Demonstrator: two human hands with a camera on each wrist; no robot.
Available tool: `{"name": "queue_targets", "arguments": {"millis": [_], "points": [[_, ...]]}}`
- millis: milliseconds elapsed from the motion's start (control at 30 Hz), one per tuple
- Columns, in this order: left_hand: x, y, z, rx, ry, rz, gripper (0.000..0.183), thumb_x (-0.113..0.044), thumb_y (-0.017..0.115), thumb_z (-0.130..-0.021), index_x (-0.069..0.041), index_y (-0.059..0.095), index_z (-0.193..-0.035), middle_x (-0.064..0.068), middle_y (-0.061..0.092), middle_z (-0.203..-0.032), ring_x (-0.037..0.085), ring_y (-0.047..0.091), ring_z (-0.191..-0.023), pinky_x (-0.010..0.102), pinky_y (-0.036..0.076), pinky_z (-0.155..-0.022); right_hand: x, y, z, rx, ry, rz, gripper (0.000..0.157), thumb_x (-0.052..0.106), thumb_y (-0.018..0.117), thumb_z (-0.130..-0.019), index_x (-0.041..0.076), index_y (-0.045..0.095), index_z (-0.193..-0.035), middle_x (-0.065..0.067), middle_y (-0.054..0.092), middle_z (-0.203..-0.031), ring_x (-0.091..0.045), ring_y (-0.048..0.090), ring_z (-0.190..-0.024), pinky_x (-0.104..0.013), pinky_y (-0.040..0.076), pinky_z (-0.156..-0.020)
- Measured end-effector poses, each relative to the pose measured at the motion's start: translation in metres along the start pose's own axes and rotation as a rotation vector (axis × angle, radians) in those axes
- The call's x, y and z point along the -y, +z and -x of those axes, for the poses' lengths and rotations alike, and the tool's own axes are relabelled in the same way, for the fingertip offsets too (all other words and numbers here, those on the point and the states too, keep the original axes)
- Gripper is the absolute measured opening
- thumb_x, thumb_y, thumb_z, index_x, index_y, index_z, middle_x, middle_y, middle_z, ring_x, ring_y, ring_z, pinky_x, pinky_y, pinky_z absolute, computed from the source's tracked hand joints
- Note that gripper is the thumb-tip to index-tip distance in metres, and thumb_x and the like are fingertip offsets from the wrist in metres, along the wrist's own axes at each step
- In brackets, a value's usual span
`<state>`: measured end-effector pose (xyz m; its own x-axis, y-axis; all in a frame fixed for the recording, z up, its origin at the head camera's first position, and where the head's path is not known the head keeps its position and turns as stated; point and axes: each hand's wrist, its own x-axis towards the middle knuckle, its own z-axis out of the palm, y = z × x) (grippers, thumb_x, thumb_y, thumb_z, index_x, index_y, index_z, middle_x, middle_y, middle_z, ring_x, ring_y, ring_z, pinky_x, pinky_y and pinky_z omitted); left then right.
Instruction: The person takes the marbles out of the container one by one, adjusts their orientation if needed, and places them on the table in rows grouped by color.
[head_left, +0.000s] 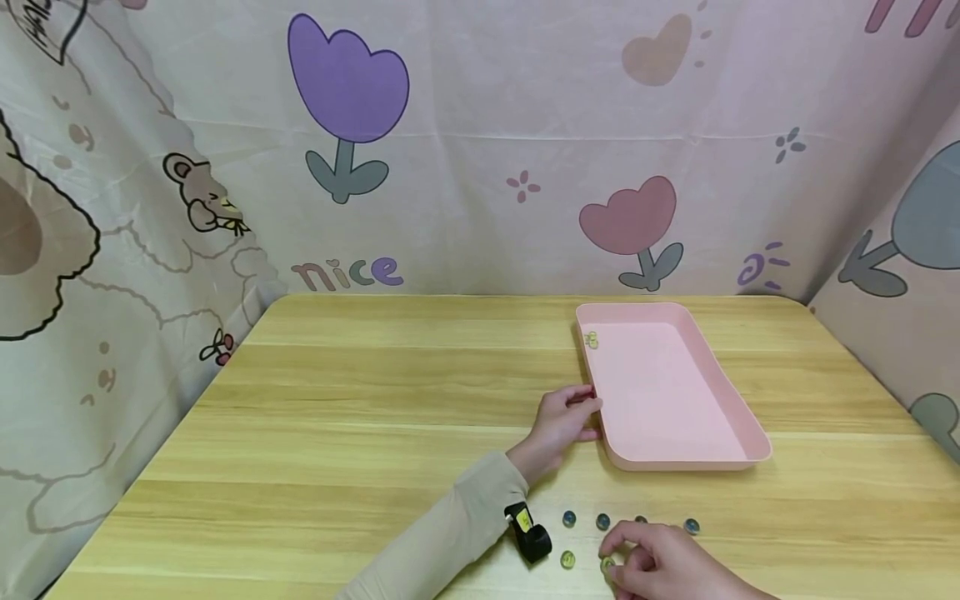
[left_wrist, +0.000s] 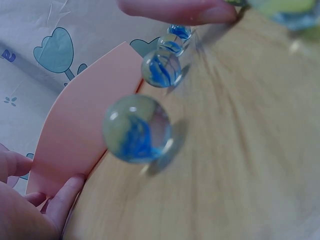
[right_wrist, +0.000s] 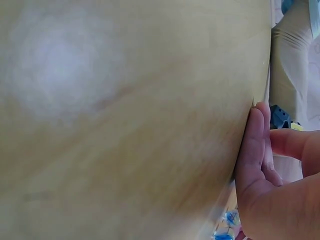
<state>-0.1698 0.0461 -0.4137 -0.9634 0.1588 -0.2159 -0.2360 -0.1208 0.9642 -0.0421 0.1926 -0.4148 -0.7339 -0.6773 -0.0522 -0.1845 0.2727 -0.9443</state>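
Note:
In the head view my left hand (head_left: 558, 425) grips the left wall of a shallow pink tray (head_left: 682, 400); the left wrist view shows fingers against the tray's outer wall (left_wrist: 85, 120). Lower down, my right hand (head_left: 660, 560) has thumb and forefinger around a yellow-green glass marble (head_left: 607, 565) on the wood. Another yellow-green marble (head_left: 567, 560) lies just left of it. Several blue-swirled marbles (head_left: 569, 518) form a row between the right hand and the tray, one partly hidden by the fingers. Small yellow-green marbles (head_left: 592, 339) sit inside the tray by its left wall.
The wooden table (head_left: 360, 400) extends left and behind the tray. A printed cloth (head_left: 465, 167) hangs along its back and sides. A black wrist camera (head_left: 529, 535) on the left sleeve stands close to the left-hand marbles.

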Motion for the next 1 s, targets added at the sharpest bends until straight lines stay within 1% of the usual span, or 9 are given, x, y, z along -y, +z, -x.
{"name": "queue_targets", "arguments": {"millis": [200, 500, 567, 667, 767, 833, 1000], "points": [[-0.001, 0.0, 0.001, 0.006, 0.004, -0.011, 0.034, -0.005, 0.064, -0.091, 0.002, 0.06, -0.124, 0.006, 0.062, -0.103, 0.019, 0.063, -0.092, 0.03, 0.061, -0.069, 0.0, 0.0, 0.001, -0.012, -0.014, 0.042, 0.011, 0.003, 0.06, -0.093, 0.002, 0.059, -0.104, 0.007, 0.062, -0.063, 0.004, 0.052, -0.057, -0.018, 0.048, -0.056], [-0.002, 0.001, 0.0, 0.0, 0.011, -0.013, 0.034, -0.005, 0.064, -0.091, 0.002, 0.061, -0.123, 0.006, 0.062, -0.103, 0.019, 0.063, -0.092, 0.031, 0.061, -0.069, 0.0, -0.002, 0.002, -0.007, -0.041, 0.046, 0.012, 0.002, 0.06, -0.093, -0.001, 0.059, -0.105, 0.01, 0.064, -0.069, 0.002, 0.056, -0.06, -0.019, 0.05, -0.054], [-0.002, 0.001, 0.0, 0.0, 0.011, -0.012, 0.034, -0.005, 0.065, -0.091, 0.002, 0.061, -0.123, 0.006, 0.062, -0.103, 0.018, 0.063, -0.092, 0.031, 0.061, -0.069, 0.0, -0.003, 0.003, -0.003, -0.024, 0.028, 0.013, 0.001, 0.058, -0.093, -0.001, 0.058, -0.106, 0.01, 0.064, -0.07, 0.002, 0.056, -0.061, -0.019, 0.05, -0.053], [-0.002, 0.001, -0.001, 0.0, 0.014, -0.015, 0.034, -0.005, 0.065, -0.091, 0.002, 0.061, -0.123, 0.005, 0.063, -0.103, 0.018, 0.062, -0.093, 0.031, 0.061, -0.069, 0.001, -0.004, 0.005, 0.001, 0.031, -0.025, 0.015, 0.0, 0.057, -0.094, -0.001, 0.058, -0.108, 0.009, 0.064, -0.072, 0.0, 0.056, -0.061, -0.02, 0.05, -0.051], [-0.002, 0.001, -0.001, -0.002, 0.016, -0.009, 0.034, -0.005, 0.065, -0.09, 0.003, 0.061, -0.123, 0.006, 0.063, -0.103, 0.019, 0.062, -0.093, 0.031, 0.061, -0.068, 0.003, -0.006, 0.007, 0.002, 0.051, -0.054, 0.016, -0.002, 0.055, -0.094, -0.002, 0.056, -0.11, 0.007, 0.065, -0.073, -0.002, 0.059, -0.063, -0.022, 0.053, -0.051], [-0.002, 0.001, -0.001, 0.0, 0.013, -0.003, 0.034, -0.004, 0.065, -0.09, 0.003, 0.061, -0.123, 0.006, 0.063, -0.103, 0.019, 0.063, -0.092, 0.031, 0.061, -0.068, 0.005, -0.007, 0.007, -0.004, 0.036, -0.045, 0.017, -0.004, 0.054, -0.093, -0.002, 0.055, -0.11, 0.007, 0.066, -0.075, -0.004, 0.061, -0.065, -0.024, 0.055, -0.053], [-0.001, 0.001, 0.0, 0.003, 0.002, 0.004, 0.034, -0.003, 0.064, -0.091, 0.004, 0.06, -0.123, 0.007, 0.062, -0.103, 0.019, 0.063, -0.092, 0.031, 0.061, -0.069, 0.013, -0.011, 0.008, -0.052, -0.059, -0.025, 0.018, -0.012, 0.049, -0.092, -0.006, 0.053, -0.109, 0.0, 0.068, -0.076, -0.01, 0.066, -0.066, -0.03, 0.059, -0.055]]}}
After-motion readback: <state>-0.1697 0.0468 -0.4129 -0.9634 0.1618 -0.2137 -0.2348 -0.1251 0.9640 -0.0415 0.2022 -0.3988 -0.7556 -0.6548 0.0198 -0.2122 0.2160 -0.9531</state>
